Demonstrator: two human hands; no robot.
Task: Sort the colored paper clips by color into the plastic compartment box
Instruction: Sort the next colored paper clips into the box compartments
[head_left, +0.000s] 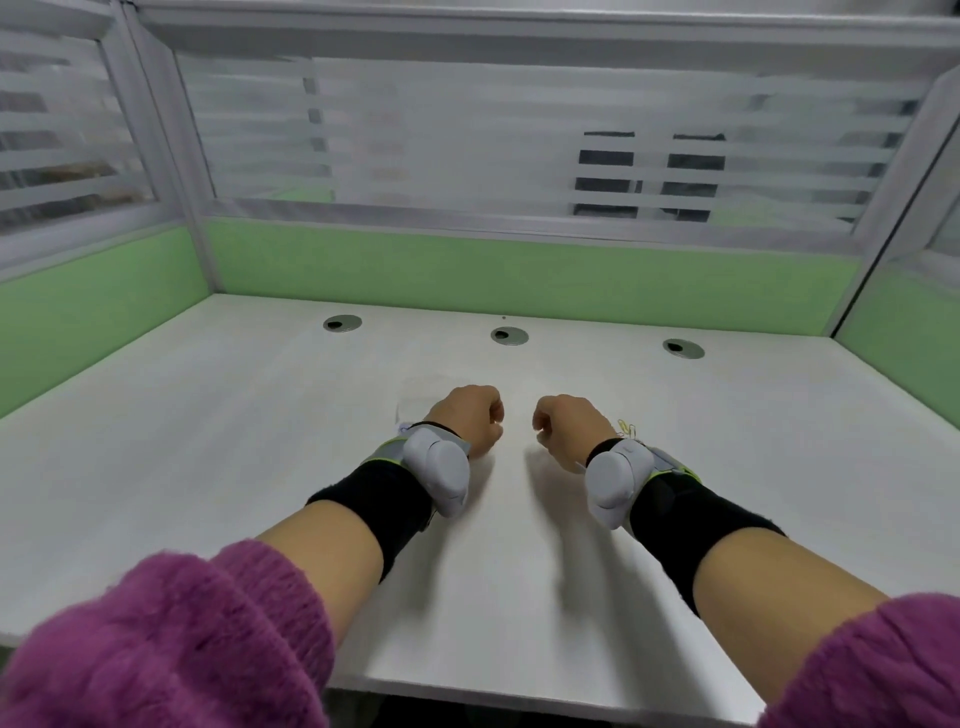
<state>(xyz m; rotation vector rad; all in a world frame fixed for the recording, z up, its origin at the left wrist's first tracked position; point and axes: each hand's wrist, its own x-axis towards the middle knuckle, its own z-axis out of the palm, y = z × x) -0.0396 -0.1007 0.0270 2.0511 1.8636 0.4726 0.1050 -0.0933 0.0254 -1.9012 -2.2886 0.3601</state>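
My left hand (470, 415) and my right hand (569, 423) rest side by side on the white desk (208, 441), both with fingers curled into loose fists; nothing shows inside either. A clear plastic compartment box (421, 397) lies faintly visible just behind and left of my left hand, mostly hidden by it. A few yellow paper clips (629, 430) peek out on the desk right behind my right wrist. Other clips are hidden. Each wrist carries a grey device on a black band.
Three round cable grommets (509, 335) sit in a row near the desk's back edge. Green partition panels (519, 275) with frosted striped glass above enclose the desk at the back and on both sides. The desk's front edge runs under my forearms.
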